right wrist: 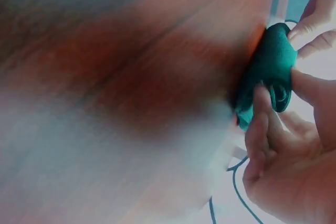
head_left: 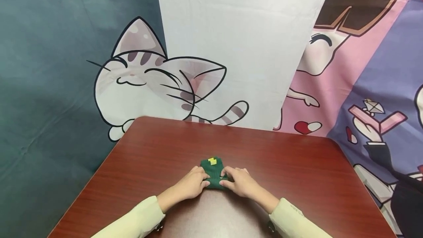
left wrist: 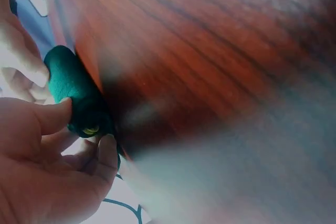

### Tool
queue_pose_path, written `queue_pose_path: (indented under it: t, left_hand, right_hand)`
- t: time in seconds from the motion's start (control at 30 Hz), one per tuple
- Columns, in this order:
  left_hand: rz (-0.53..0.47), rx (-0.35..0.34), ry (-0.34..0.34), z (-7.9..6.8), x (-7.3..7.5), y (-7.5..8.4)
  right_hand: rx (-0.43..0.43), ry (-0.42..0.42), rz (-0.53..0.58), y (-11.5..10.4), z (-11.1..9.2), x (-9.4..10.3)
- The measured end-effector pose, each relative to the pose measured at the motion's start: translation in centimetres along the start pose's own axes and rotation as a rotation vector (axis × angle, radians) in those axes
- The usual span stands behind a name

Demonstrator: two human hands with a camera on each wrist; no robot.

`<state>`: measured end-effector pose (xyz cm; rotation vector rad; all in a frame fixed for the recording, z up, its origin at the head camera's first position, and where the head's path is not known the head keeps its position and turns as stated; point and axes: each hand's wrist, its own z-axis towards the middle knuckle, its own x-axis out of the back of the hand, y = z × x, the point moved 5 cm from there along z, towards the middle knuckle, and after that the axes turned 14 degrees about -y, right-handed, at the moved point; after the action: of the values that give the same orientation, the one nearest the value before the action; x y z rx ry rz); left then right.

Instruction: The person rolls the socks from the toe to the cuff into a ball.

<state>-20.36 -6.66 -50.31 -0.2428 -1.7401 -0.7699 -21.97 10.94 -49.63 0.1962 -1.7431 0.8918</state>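
Note:
A green cloth (head_left: pixel 212 172) with a yellow patch lies on the table, its near end rolled up and its far end flat. In the left wrist view the roll (left wrist: pixel 76 82) shows as a thick tube with a bit of yellow at its end. My left hand (head_left: pixel 193 183) pinches the left end of the roll between thumb and fingers. On the other side my right hand (head_left: pixel 241 182) holds the right end, thumb on the near side and fingers over the top. Coiled layers of the cloth (right wrist: pixel 281 95) are visible at that end in the right wrist view.
The reddish-brown wooden table (head_left: pixel 284 164) has rounded far corners. Behind it hangs a backdrop (head_left: pixel 257 47) with a cartoon cat and other printed figures. Light sleeves (head_left: pixel 142 217) cover both forearms above the near part of the table.

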Motion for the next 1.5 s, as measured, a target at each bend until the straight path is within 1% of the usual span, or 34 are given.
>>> queue_pose_path:
  t: [0.07,0.17,0.23,0.3,0.37,0.53,0.6,0.77,0.9,1.07,1.17,1.27,1.33,1.4,1.5]
  left_hand:
    - [-0.011,0.004,-0.015,0.1,0.1,0.0]
    - [0.008,0.005,-0.027,0.0,0.1,0.3]
    - [0.026,0.014,-0.019,-0.1,0.1,0.4]
    - [0.052,0.017,-0.005,-0.3,0.0,0.5]
    - [0.098,0.014,0.009,-0.5,-0.1,0.7]
    - [0.236,-0.015,0.028,-0.9,-0.5,0.9]
    - [0.254,-0.015,0.035,-0.9,-0.6,0.8]
    - [0.21,0.009,0.032,-0.7,-0.8,0.7]
    - [0.157,0.029,0.022,-0.5,-0.6,0.4]
    - [0.097,0.006,0.007,-0.4,-0.6,0.1]
    - [0.111,-0.005,0.026,-0.4,-0.4,0.0]
    - [0.16,-0.001,0.056,-0.6,-0.3,-0.1]
    - [0.175,0.014,0.076,-0.6,-0.1,-0.1]
    - [0.198,0.025,0.079,-0.6,0.1,0.0]
    - [0.259,0.039,0.082,-0.4,0.2,0.4]
  right_hand:
    - [0.057,0.025,-0.032,-0.3,0.0,0.1]
    - [0.107,0.022,-0.032,-0.5,0.0,0.0]
    - [0.091,-0.001,-0.007,-0.3,0.0,-0.3]
    - [0.059,-0.017,0.028,-0.1,0.1,-0.5]
    - [0.03,-0.02,0.048,0.1,0.1,-0.8]
    - [0.015,0.006,0.062,0.2,0.0,-1.0]
    - [0.011,0.015,0.068,0.3,-0.1,-1.0]
    - [0.006,0.002,0.052,0.7,0.0,-0.9]
    - [0.036,0.005,0.014,0.7,0.0,-0.6]
    - [0.093,0.011,-0.008,0.6,-0.3,-0.7]
    - [0.105,0.031,-0.008,0.4,-0.5,-0.7]
    - [0.086,0.043,0.006,0.4,-0.4,-0.6]
    - [0.055,0.03,0.025,0.4,-0.2,-0.5]
    - [0.016,0.018,0.039,0.6,0.0,-0.4]
    - [-0.042,-0.003,0.069,0.9,0.4,-0.3]
